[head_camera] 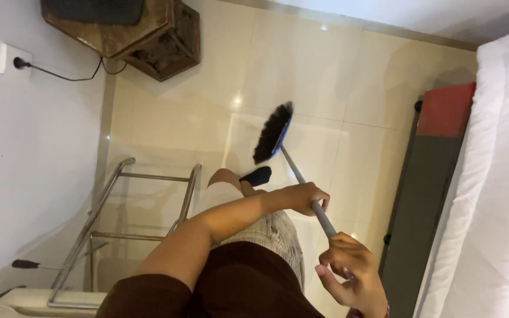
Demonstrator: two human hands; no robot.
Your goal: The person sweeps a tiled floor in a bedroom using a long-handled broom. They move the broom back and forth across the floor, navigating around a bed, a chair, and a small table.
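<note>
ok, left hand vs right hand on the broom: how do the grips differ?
The left hand holds the grey handle lower down, nearer the black bristle head; the right hand holds it at the upper end, closer to the camera. The left arm is stretched out across the body, while the right hand sits tucked in near the frame's bottom edge. Both hands are closed around the same broom handle.

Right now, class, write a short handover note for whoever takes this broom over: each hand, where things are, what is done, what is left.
Left hand: shut on the broom handle, lower down the handle.
Right hand: shut on the handle's upper end.
Broom head: black bristles, out ahead over the tiled floor, past the socked foot.
Nearby: metal rack on one side, bed on the other.
Done: no swept pile visible.
Left: probably most of the floor.
</note>
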